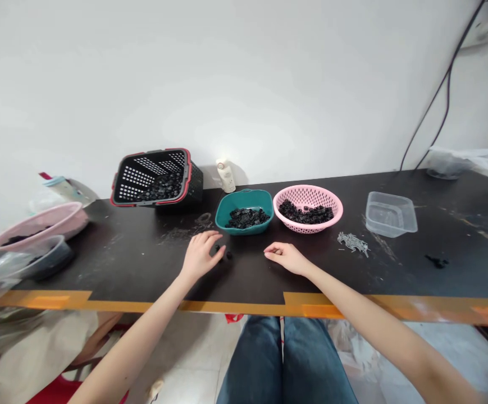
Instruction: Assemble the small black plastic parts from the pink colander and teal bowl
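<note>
My left hand (202,256) is low over the dark table, fingers curved and thumb held apart. Close by its thumb and fingertips lie a small black piece (217,247) and another small black part (229,255). Across from it, my right hand (288,257) has its thumb and fingers pressed together; whatever they may hold is hidden. Behind the hands stand a teal basin (244,196) with many black parts inside and a pink perforated basket (308,227) also holding black parts. Right of my right hand is a pile of thin grey screw-like pins (353,243).
A clear plastic tub (391,215) and a few black bits (436,261) are at right. Back left, a tilted black basket (193,182) holds black parts near a white bottle (226,175). Pink and grey basins are far left, beside part of another person. Orange tape (235,307) lines the front edge.
</note>
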Tool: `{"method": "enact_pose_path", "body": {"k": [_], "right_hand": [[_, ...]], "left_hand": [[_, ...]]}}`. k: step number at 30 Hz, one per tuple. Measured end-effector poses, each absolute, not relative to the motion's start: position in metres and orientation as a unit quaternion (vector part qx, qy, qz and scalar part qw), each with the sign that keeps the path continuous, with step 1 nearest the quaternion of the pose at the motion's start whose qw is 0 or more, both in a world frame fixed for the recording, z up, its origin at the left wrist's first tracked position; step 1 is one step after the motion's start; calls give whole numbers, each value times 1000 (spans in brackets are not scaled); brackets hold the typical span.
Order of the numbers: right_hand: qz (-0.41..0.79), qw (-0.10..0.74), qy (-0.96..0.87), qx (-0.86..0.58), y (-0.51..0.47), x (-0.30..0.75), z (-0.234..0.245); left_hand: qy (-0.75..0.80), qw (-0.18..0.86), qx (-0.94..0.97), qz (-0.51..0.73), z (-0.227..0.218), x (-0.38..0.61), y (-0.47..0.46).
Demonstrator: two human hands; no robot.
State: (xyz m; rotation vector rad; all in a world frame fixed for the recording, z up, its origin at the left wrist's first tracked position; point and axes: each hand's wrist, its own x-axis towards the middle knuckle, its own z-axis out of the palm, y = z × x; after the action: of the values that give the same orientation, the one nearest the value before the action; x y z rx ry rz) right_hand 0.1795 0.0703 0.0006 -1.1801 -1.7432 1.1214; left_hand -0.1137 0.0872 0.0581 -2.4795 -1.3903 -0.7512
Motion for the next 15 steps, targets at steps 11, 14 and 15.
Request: {"method": "enact_pose_path", "body": {"k": [11, 14, 15], "right_hand": [[468, 366, -666, -451, 76, 182, -6], [483, 367, -654, -453, 79, 183, -7], [490, 369, -649, -451, 80, 183, -7]], "left_hand": [[-628, -32, -778, -19, 87, -16, 246], [-664, -48, -746, 13, 72, -8, 272], [-669, -57, -740, 23, 69, -8, 277]]}}
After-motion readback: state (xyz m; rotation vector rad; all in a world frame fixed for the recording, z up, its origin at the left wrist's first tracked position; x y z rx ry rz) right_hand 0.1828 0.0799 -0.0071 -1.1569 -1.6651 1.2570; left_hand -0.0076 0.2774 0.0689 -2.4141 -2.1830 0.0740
